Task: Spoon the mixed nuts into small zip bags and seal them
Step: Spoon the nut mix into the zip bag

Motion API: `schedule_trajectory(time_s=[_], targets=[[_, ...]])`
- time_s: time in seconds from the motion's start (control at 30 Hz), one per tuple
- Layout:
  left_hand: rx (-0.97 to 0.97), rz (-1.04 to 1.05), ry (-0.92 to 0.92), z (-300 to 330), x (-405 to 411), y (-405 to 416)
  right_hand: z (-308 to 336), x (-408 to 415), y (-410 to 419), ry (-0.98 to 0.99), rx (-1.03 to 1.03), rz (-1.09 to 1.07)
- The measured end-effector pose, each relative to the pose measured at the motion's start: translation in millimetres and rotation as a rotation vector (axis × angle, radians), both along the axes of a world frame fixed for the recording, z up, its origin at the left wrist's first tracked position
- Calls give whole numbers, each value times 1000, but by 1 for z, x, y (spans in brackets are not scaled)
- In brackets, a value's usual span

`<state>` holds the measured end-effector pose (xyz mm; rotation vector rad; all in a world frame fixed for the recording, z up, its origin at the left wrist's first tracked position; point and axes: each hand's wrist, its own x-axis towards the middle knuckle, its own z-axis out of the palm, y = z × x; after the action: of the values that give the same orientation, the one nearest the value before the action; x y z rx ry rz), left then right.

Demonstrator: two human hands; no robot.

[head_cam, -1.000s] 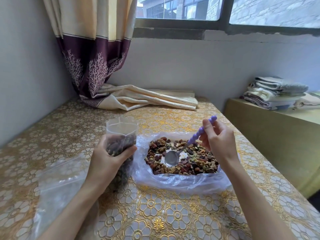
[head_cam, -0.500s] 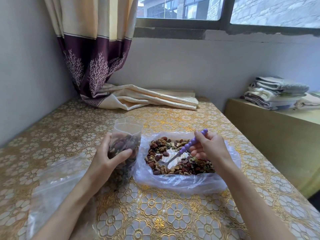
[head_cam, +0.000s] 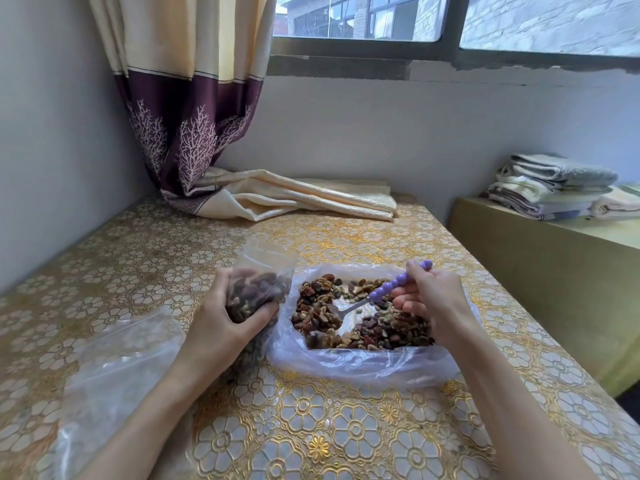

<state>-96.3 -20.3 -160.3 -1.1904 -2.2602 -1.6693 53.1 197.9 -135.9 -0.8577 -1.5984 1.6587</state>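
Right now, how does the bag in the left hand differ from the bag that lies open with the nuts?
The small zip bag stands upright, gripped by the left hand; the big plastic bag lies spread flat on the table. The small zip bag is narrow, the big plastic bag wide. Both are clear and hold mixed nuts.

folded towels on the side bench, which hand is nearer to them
Right. The right hand, gripping the purple spoon over the nuts, sits on the side of the folded towels; the left hand holds the zip bag farther away.
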Motion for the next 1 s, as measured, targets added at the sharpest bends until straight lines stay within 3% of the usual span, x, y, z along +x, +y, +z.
schedule_trajectory(time_s=[0.47,0.73,1.0], targets=[[-97,7,84,0,4,4,29,2,-18,430,110,-157],[-42,-14,-10,3,10,5,32,-6,-55,516,186,69],[42,-9,-130,4,10,6,30,-8,-75,586,480,272]])
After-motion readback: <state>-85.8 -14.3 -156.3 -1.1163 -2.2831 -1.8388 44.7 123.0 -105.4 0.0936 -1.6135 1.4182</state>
